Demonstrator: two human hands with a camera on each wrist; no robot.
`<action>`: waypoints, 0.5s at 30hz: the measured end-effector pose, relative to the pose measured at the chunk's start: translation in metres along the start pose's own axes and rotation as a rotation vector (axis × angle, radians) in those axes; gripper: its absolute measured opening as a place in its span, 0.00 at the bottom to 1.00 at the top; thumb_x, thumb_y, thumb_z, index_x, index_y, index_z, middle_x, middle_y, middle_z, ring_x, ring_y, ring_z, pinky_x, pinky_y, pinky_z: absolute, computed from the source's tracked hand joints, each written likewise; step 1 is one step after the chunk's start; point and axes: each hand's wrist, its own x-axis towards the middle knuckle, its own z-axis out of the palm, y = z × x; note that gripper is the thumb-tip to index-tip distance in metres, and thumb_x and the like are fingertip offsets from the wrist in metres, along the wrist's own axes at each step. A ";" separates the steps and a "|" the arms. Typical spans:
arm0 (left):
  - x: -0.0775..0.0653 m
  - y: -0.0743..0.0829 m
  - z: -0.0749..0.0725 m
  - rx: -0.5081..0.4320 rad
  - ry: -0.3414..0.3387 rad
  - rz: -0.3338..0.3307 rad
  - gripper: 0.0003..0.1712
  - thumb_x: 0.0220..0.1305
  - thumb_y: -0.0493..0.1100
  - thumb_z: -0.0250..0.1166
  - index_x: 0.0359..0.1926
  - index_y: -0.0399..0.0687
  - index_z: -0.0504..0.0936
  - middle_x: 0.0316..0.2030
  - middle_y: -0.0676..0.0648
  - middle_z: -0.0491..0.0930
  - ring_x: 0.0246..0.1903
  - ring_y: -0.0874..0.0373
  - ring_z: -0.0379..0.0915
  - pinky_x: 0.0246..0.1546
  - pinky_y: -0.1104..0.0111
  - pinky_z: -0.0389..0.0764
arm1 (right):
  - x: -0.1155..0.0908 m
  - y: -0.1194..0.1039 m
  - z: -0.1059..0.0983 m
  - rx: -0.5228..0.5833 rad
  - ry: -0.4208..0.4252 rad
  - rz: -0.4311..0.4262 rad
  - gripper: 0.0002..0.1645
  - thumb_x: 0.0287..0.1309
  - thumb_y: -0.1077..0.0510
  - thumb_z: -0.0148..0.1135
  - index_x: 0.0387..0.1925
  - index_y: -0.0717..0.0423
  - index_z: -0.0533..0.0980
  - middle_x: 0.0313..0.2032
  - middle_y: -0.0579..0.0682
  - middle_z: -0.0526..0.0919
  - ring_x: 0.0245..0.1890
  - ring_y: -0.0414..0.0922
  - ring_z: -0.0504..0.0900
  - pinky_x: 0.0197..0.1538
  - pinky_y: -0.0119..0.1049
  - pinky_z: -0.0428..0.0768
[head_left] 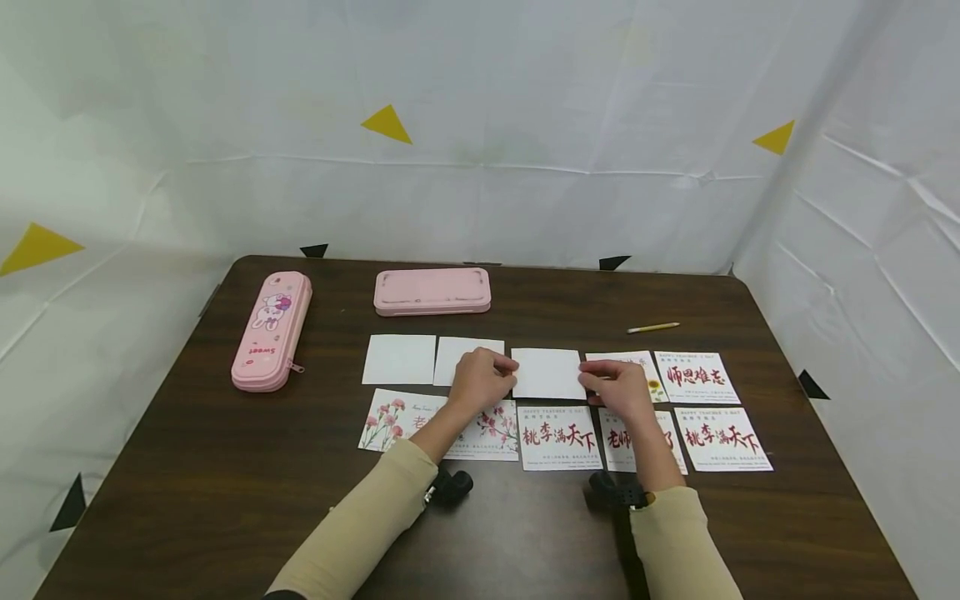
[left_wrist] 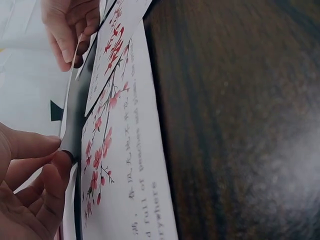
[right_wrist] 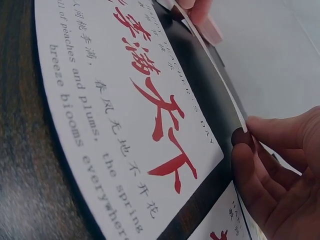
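Note:
Both hands hold one blank white card (head_left: 547,373) by its opposite side edges, in the upper row of cards. My left hand (head_left: 482,382) pinches its left edge between thumb and fingers; in the left wrist view the thumb (left_wrist: 37,145) presses from above. At the right edge my right hand (head_left: 619,388) pinches likewise, seen close in the right wrist view (right_wrist: 280,165). Seen edge-on in the wrist views, the card is raised off the table. Just below it lies a card with red Chinese lettering (head_left: 560,437). The right hand partly covers a sunflower card (head_left: 626,360).
Two blank cards (head_left: 398,360) lie left of the held one. Flower-printed cards (head_left: 401,417) and more lettered cards (head_left: 723,439) form the lower row. A pink pencil case (head_left: 272,332) and a flat pink case (head_left: 432,291) sit farther back, with a yellow pencil (head_left: 652,328) at right.

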 end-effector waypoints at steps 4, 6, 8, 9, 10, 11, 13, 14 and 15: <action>0.000 0.001 0.000 0.014 0.005 0.007 0.09 0.57 0.36 0.68 0.40 0.44 0.90 0.29 0.52 0.85 0.28 0.63 0.79 0.32 0.69 0.77 | 0.000 -0.001 0.002 -0.024 0.007 -0.020 0.16 0.61 0.62 0.66 0.51 0.63 0.82 0.49 0.62 0.82 0.39 0.48 0.82 0.34 0.33 0.83; -0.001 0.002 0.000 0.034 0.012 0.021 0.09 0.57 0.36 0.68 0.40 0.44 0.89 0.29 0.52 0.85 0.28 0.63 0.78 0.32 0.68 0.77 | 0.001 -0.001 0.002 -0.051 0.015 -0.040 0.16 0.60 0.62 0.66 0.50 0.63 0.82 0.47 0.62 0.83 0.37 0.47 0.83 0.32 0.33 0.83; -0.001 0.003 0.000 0.060 0.015 0.027 0.10 0.57 0.36 0.68 0.41 0.44 0.89 0.30 0.52 0.85 0.28 0.63 0.77 0.32 0.68 0.76 | 0.001 -0.001 0.003 -0.078 0.024 -0.052 0.16 0.60 0.61 0.66 0.50 0.63 0.82 0.46 0.61 0.84 0.35 0.47 0.83 0.31 0.32 0.82; -0.001 0.003 0.000 0.073 0.016 0.028 0.10 0.58 0.37 0.68 0.41 0.45 0.89 0.30 0.52 0.85 0.29 0.62 0.76 0.33 0.68 0.76 | 0.001 -0.002 0.003 -0.088 0.028 -0.057 0.17 0.59 0.61 0.67 0.50 0.62 0.82 0.46 0.61 0.84 0.35 0.47 0.83 0.31 0.32 0.82; -0.001 0.003 0.001 0.085 0.019 0.030 0.11 0.58 0.37 0.68 0.42 0.45 0.89 0.30 0.52 0.85 0.29 0.62 0.76 0.33 0.68 0.75 | 0.000 -0.002 0.003 -0.099 0.032 -0.061 0.17 0.59 0.61 0.67 0.49 0.62 0.82 0.45 0.61 0.84 0.34 0.47 0.83 0.31 0.32 0.82; -0.001 0.003 0.001 0.097 0.023 0.033 0.11 0.58 0.37 0.68 0.42 0.45 0.89 0.30 0.52 0.85 0.29 0.62 0.76 0.33 0.68 0.75 | 0.000 -0.002 0.003 -0.109 0.036 -0.064 0.17 0.59 0.61 0.67 0.50 0.62 0.82 0.45 0.61 0.84 0.34 0.47 0.83 0.30 0.32 0.82; 0.000 0.002 0.002 0.108 0.026 0.035 0.11 0.58 0.37 0.68 0.42 0.45 0.89 0.31 0.52 0.85 0.29 0.61 0.75 0.33 0.68 0.75 | -0.001 -0.003 0.003 -0.120 0.044 -0.061 0.17 0.59 0.61 0.67 0.50 0.61 0.82 0.45 0.61 0.85 0.34 0.47 0.82 0.31 0.32 0.82; 0.000 0.002 0.002 0.113 0.028 0.036 0.11 0.58 0.37 0.68 0.42 0.45 0.89 0.31 0.52 0.85 0.29 0.61 0.75 0.33 0.68 0.75 | -0.001 -0.003 0.003 -0.123 0.048 -0.061 0.17 0.59 0.61 0.67 0.50 0.62 0.82 0.45 0.61 0.85 0.34 0.47 0.83 0.31 0.33 0.82; 0.000 0.002 0.003 0.113 0.027 0.036 0.11 0.58 0.37 0.67 0.42 0.45 0.89 0.31 0.52 0.85 0.29 0.61 0.75 0.33 0.68 0.75 | -0.001 -0.003 0.003 -0.125 0.050 -0.060 0.17 0.60 0.61 0.67 0.50 0.62 0.82 0.46 0.61 0.84 0.34 0.47 0.83 0.31 0.33 0.82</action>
